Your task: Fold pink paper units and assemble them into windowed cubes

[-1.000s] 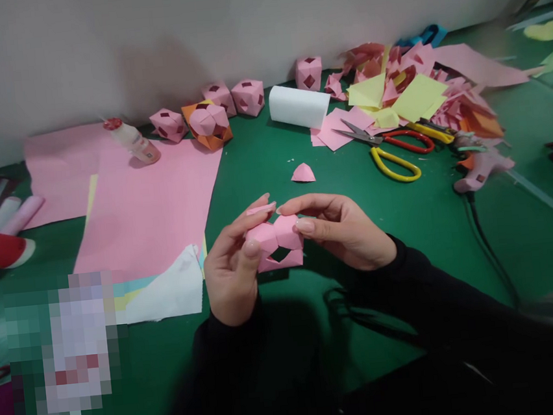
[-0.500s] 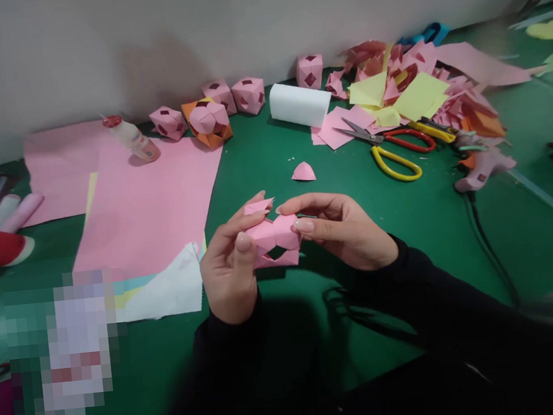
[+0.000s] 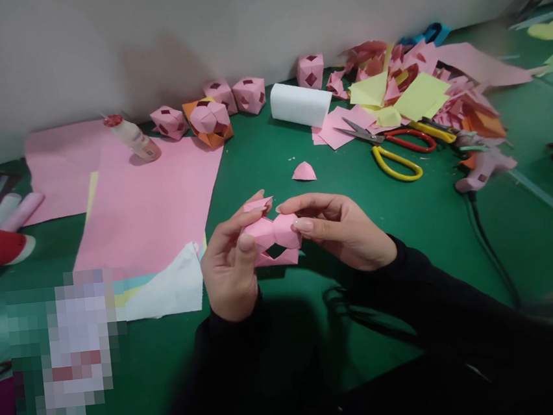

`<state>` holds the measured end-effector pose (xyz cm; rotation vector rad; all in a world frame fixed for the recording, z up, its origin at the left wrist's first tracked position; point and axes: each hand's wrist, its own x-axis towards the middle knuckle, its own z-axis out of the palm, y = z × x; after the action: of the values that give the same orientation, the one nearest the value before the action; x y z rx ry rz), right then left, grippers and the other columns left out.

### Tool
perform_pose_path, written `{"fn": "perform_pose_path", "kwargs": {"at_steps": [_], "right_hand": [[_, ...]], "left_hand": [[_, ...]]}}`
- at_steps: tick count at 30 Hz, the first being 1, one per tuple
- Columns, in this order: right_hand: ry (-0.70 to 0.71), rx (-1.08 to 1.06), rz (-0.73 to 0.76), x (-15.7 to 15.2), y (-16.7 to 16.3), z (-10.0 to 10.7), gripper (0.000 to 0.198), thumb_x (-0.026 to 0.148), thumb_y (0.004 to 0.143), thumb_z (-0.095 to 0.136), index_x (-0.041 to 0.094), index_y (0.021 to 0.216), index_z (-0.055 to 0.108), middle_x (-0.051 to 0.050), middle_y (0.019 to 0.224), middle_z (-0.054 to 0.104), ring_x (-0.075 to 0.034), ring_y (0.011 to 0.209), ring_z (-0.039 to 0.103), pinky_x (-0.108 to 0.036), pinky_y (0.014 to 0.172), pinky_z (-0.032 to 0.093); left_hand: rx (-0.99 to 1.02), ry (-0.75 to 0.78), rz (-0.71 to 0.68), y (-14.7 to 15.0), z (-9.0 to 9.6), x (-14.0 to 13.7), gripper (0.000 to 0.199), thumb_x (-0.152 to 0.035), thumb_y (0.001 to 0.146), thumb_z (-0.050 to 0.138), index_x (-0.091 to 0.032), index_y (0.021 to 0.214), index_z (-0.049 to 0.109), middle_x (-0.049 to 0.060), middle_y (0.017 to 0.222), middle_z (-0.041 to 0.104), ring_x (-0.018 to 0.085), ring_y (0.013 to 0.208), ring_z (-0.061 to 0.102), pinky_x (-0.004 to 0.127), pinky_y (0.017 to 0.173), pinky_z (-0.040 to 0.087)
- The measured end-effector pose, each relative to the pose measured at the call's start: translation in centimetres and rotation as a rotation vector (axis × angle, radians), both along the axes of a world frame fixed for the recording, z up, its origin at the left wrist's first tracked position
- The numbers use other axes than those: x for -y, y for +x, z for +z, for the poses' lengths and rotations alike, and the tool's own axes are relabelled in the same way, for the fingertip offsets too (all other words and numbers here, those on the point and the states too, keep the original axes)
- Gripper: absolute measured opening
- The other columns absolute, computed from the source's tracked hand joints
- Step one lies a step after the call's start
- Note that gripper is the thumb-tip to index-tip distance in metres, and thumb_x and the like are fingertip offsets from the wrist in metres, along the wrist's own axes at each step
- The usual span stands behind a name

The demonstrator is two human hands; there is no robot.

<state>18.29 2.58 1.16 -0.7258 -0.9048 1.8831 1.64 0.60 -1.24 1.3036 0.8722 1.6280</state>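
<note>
One hollow, faceted body of folded pink paper (image 3: 285, 232) sits between our left hand (image 3: 228, 264) and our right hand (image 3: 350, 230), over the green tabletop (image 3: 263, 169). Our left thumb presses its near face while the left fingers lie across its top. Our right thumb and forefinger pinch its right end, set narrow. We cannot tell whether its base touches the table. To the left, we note a white paper sheet (image 3: 170, 293) with a slanted edge, beside a large pink paper sheet (image 3: 149, 207). Beyond the hands lies a small, domed pink paper piece (image 3: 304, 171). Farther right, we locate steel scissors (image 3: 372, 137), blades parted, with one red and one yellow handle. Behind these, near the wall, lies a white paper cylinder (image 3: 300, 104); to its left stands an orange-and-pink paper ball (image 3: 209, 119).
</note>
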Motion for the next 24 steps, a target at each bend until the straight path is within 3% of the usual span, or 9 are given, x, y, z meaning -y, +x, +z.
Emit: {"fn": "perform_pose_path", "kwargs": {"at_steps": [15, 24], "right_hand": [[0.012, -0.042, 0.005, 0.22, -0.12, 0.03, 0.019, 0.019, 0.082, 0.078, 0.024, 0.100, 0.078, 0.002, 0.093, 0.076, -0.005, 0.073, 0.065, -0.018, 0.077, 0.056], [0.008, -0.026, -0.014, 0.15, -0.19, 0.22, 0.017, 0.020, 0.083, 0.077, 0.024, 0.099, 0.078, 0.001, 0.099, 0.076, -0.007, 0.080, 0.067, -0.020, 0.082, 0.055]], "left_hand": [[0.004, 0.000, -0.016, 0.08, 0.07, 0.03, 0.019, -0.038, 0.091, 0.067, -0.027, 0.104, 0.076, 0.004, 0.116, 0.076, 0.027, 0.124, 0.063, 0.049, 0.107, 0.050], [-0.006, -0.022, -0.008, 0.06, 0.44, 0.06, 0.019, -0.034, 0.095, 0.061, -0.026, 0.104, 0.075, 0.005, 0.118, 0.075, 0.027, 0.125, 0.062, 0.050, 0.109, 0.048]]}}
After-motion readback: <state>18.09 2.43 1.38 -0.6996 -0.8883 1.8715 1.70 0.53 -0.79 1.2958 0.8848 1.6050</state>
